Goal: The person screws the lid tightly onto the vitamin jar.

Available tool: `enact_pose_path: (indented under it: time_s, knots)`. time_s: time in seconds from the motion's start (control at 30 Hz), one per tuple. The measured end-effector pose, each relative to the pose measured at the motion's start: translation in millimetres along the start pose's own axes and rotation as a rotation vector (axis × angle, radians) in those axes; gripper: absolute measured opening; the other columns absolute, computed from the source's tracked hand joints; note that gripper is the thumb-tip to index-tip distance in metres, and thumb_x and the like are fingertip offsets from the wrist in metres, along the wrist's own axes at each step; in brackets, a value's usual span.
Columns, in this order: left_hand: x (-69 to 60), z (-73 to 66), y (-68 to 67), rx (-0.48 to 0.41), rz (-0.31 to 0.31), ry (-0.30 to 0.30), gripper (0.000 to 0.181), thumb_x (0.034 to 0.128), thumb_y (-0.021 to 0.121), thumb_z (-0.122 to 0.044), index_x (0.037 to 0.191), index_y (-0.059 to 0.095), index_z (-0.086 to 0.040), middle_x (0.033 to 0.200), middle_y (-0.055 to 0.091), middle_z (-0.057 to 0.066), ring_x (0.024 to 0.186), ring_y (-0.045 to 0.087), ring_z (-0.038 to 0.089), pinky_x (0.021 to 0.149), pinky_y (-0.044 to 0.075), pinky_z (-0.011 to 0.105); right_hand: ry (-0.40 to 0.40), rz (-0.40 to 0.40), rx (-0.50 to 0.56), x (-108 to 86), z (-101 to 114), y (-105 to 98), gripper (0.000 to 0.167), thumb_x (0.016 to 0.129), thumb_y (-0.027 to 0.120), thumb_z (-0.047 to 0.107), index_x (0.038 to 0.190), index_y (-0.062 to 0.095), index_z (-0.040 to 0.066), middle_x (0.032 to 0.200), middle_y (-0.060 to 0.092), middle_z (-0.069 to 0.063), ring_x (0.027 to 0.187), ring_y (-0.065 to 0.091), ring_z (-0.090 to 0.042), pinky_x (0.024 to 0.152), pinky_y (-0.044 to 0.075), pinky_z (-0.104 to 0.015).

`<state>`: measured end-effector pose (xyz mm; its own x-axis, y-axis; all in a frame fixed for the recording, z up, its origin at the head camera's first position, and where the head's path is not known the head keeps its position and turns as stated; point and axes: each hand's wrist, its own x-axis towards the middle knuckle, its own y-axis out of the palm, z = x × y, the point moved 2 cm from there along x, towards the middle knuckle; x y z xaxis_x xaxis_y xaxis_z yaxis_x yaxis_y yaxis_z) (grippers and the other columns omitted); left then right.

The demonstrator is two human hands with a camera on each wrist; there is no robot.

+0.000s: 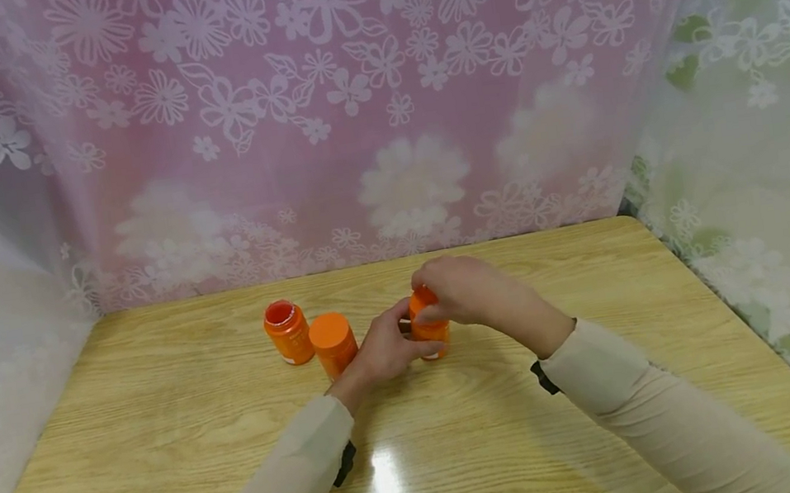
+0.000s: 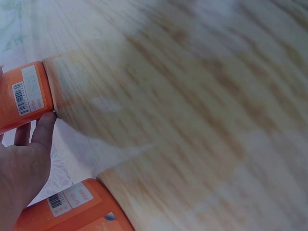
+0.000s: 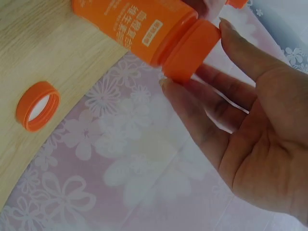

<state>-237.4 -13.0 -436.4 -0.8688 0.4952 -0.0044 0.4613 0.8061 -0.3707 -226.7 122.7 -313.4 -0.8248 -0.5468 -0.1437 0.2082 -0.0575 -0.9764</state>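
An orange plastic bottle (image 1: 431, 333) stands on the table, and my left hand (image 1: 389, 345) grips its lower body between thumb and fingers. The left wrist view shows a fingertip near the base of this bottle (image 2: 30, 91). Over its top, my right hand (image 1: 464, 291) holds the orange screw cap (image 3: 192, 50) with thumb and fingers on its rim. The cap sits on the bottle's neck. Just left of my left wrist stands a second orange bottle (image 1: 333, 342) with its cap on, partly hidden by the forearm. Beside that, a third orange bottle (image 1: 290, 335) is uncapped, its mouth showing.
A loose orange cap (image 3: 38, 106) lies on the wooden table (image 1: 186, 424) in the right wrist view; the head view does not show it. A pink flowered curtain (image 1: 319, 123) hangs behind the table, with pale curtains on both sides.
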Motion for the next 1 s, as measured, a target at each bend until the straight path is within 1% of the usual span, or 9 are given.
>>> enact_pose_path:
  time_s: [0.1,0.2,0.3,0.47,0.63,0.73,0.83,0.9,1.0]
  knots:
    - [-0.3,-0.8,-0.1,-0.001,0.001,-0.006,0.056,0.0809,0.078,-0.025,0.131,0.053,-0.023,0.114,0.061,-0.004,0.099,0.062,0.016,0.081,0.052,0.030,0.061,-0.028,-0.024,0.0,3,2,0.031,0.088,0.069,0.038,0.092,0.061,0.008,0.081,0.055,0.000,0.068,0.052,-0.016,0.059,0.045,-0.029]
    - [-0.4,-1.5,-0.2,0.005,-0.003,-0.013,0.059,0.0808,0.078,-0.025,0.133,0.051,-0.023,0.114,0.062,-0.003,0.100,0.063,0.016,0.080,0.053,0.029,0.120,-0.060,-0.039,-0.2,5,5,0.037,0.088,0.068,0.043,0.087,0.056,0.008,0.073,0.051,-0.001,0.062,0.050,-0.016,0.052,0.042,-0.027]
    - [-0.7,-1.7,-0.1,0.011,-0.003,-0.012,0.057,0.0816,0.077,-0.024,0.132,0.052,-0.023,0.115,0.062,-0.002,0.101,0.062,0.016,0.080,0.053,0.029,0.174,-0.085,-0.043,-0.1,6,8,0.043,0.088,0.065,0.047,0.088,0.053,0.006,0.072,0.050,-0.003,0.057,0.049,-0.016,0.049,0.041,-0.026]
    - [-1.7,-1.2,0.1,0.004,-0.008,-0.023,0.045,0.0825,0.077,-0.023,0.123,0.057,-0.022,0.116,0.059,-0.003,0.102,0.061,0.017,0.081,0.052,0.030,0.257,-0.115,-0.008,2.1,5,14,0.052,0.089,0.058,0.055,0.092,0.053,0.004,0.072,0.051,-0.005,0.053,0.050,-0.019,0.045,0.041,-0.028]
    - [-2.7,-1.5,0.2,0.001,-0.009,-0.039,0.046,0.0818,0.077,-0.025,0.123,0.057,-0.021,0.118,0.057,-0.002,0.101,0.061,0.018,0.080,0.052,0.031,0.302,-0.103,-0.037,4.2,0,18,0.062,0.087,0.052,0.066,0.101,0.055,0.006,0.069,0.052,-0.003,0.051,0.051,-0.018,0.043,0.041,-0.031]
    - [-2.7,-1.9,0.3,0.014,-0.005,-0.045,0.054,0.0817,0.077,-0.027,0.129,0.054,-0.019,0.119,0.058,-0.001,0.102,0.061,0.018,0.080,0.052,0.031,0.265,-0.086,-0.030,3.0,-5,16,0.059,0.088,0.048,0.066,0.100,0.057,0.009,0.072,0.055,-0.001,0.054,0.052,-0.018,0.045,0.042,-0.031]
    - [-1.9,-2.2,0.1,0.028,-0.004,-0.028,0.061,0.0816,0.078,-0.027,0.135,0.050,-0.017,0.120,0.060,0.001,0.102,0.061,0.018,0.081,0.052,0.031,0.188,-0.085,0.054,0.3,-11,11,0.049,0.092,0.052,0.057,0.110,0.059,0.011,0.092,0.064,-0.002,0.070,0.059,-0.018,0.056,0.048,-0.034]
    - [-1.1,-1.9,-0.2,0.035,-0.008,-0.015,0.062,0.0812,0.078,-0.026,0.136,0.049,-0.017,0.120,0.060,0.000,0.102,0.062,0.018,0.081,0.052,0.030,0.100,-0.088,0.123,-1.5,-16,7,0.044,0.093,0.057,0.047,0.121,0.059,0.014,0.112,0.063,-0.002,0.090,0.062,-0.020,0.071,0.052,-0.038]
    - [-0.8,-1.5,-0.8,0.049,-0.011,-0.002,0.061,0.0809,0.078,-0.027,0.134,0.050,-0.017,0.119,0.059,0.000,0.102,0.062,0.017,0.082,0.052,0.030,-0.091,-0.053,0.235,-2.6,-24,4,0.041,0.093,0.064,0.031,0.130,0.058,0.014,0.136,0.052,-0.006,0.119,0.051,-0.026,0.093,0.045,-0.045]
